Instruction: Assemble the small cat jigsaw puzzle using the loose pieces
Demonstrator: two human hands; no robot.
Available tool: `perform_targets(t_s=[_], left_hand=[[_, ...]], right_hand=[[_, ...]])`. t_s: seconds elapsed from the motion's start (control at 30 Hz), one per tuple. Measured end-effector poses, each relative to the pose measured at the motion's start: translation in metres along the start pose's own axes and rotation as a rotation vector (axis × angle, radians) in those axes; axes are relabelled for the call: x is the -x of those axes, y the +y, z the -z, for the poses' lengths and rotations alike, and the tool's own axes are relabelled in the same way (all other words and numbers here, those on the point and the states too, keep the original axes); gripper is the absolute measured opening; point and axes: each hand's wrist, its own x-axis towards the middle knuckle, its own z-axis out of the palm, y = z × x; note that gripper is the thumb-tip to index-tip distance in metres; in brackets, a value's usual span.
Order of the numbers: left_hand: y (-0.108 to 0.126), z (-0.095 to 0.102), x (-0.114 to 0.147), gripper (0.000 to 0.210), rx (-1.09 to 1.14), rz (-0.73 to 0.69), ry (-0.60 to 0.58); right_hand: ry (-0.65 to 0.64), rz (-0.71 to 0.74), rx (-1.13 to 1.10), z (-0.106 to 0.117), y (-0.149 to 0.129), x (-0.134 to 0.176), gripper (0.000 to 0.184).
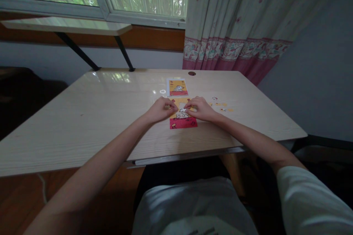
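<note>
A partly assembled jigsaw puzzle point(183, 123) lies on the table in front of me, yellow at the top, red along the bottom, with a white cartoon animal in the middle. A pale gap shows in its upper middle. My right hand point(201, 109) pinches a small white puzzle piece point(182, 110) at the lower edge of that gap. From the other side, my left hand point(163, 109) has thumb and index finger pinched together at the puzzle's left edge, close to the same piece. Whether those left fingertips grip anything is too small to tell.
A printed picture point(178, 88) of the same design lies just beyond the puzzle. Several loose puzzle pieces point(224, 109), white and yellow, are scattered right of my right hand. A raised shelf point(68, 24) stands at the table's back left; a curtain point(234, 18) hangs behind.
</note>
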Motion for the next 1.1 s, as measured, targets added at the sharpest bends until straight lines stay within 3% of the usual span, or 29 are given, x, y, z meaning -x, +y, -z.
perform_targets(t_s=[0.2, 0.6, 0.9, 1.1], left_hand=[[-0.001, 0.003, 0.002, 0.026, -0.173, -0.043, -0.054], [-0.003, 0.003, 0.002, 0.031, -0.241, -0.066, -0.090], [0.007, 0.001, 0.002, 0.022, -0.157, -0.007, -0.032], [0.006, -0.006, -0.003, 0.021, 0.130, 0.031, -0.034]], right_hand=[[-0.112, -0.042, -0.026, -0.001, 0.006, -0.001, 0.011], [-0.131, -0.068, -0.028, -0.002, 0.005, -0.002, 0.014], [-0.006, 0.006, -0.010, 0.001, 0.004, -0.001, 0.014], [0.121, 0.062, 0.004, 0.003, -0.001, 0.001, 0.016]])
